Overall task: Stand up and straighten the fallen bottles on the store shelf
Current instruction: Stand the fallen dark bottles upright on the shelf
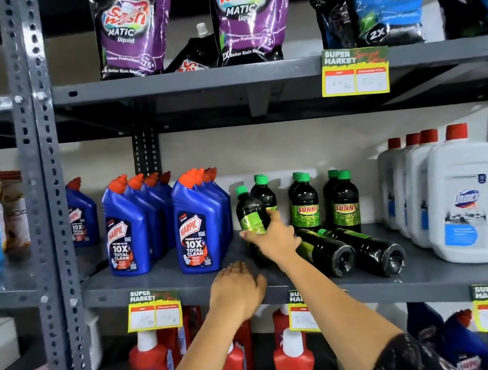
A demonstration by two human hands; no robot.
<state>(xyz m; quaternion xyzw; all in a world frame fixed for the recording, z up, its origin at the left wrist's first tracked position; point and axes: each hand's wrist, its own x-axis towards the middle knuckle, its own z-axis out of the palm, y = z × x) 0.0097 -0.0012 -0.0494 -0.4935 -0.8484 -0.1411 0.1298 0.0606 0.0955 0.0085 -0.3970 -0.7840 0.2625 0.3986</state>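
On the grey middle shelf (162, 279) stand dark Sunny bottles with green caps. My right hand (274, 237) grips one of them, a dark bottle (250, 211), nearly upright and tilted slightly left, in front of another standing one. Two more dark bottles lie on their sides to its right, bases toward me: one (326, 251) next to my wrist, the other (367, 251) beside it. Several Sunny bottles (305, 205) stand upright behind them. My left hand (237, 288) hovers at the shelf's front edge, fingers loosely apart, holding nothing.
Blue Harpic bottles (194, 229) stand in rows left of the dark bottles. White Domex jugs (467, 200) stand at the right. Detergent pouches (249, 18) fill the shelf above, red Harpic bottles (294, 360) the one below. A grey upright post (44, 205) runs at left.
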